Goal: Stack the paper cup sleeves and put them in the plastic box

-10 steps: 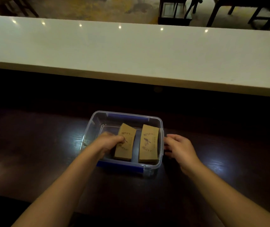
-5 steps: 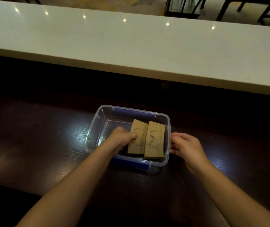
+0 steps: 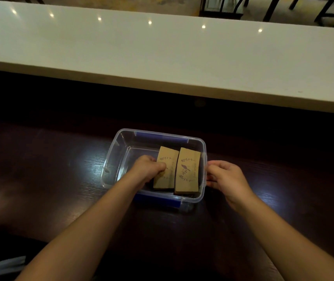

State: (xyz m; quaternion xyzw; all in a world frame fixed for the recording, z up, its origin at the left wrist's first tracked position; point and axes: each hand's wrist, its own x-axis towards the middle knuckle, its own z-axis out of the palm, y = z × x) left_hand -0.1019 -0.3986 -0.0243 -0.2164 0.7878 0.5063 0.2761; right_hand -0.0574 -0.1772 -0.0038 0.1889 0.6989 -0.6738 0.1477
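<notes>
box left half: bare floor of the plastic box [image 3: 119, 159] was open
box right half: two sleeve stacks [image 3: 186, 171] filled it
table [image 3: 40, 169]: dark wood was clear either side

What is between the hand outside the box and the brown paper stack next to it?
In the head view, only the clear plastic box wall separates the right hand from the nearer sleeve stack.

1. The dark brown, glossy wooden tabletop [image 3: 50, 179] carries everything in reach.
2. A clear rectangular plastic box with blue clips [image 3: 111, 169] rests directly on it, at centre.
3. At twelve o'clock runs a long white counter [image 3: 162, 53], set higher.
</notes>
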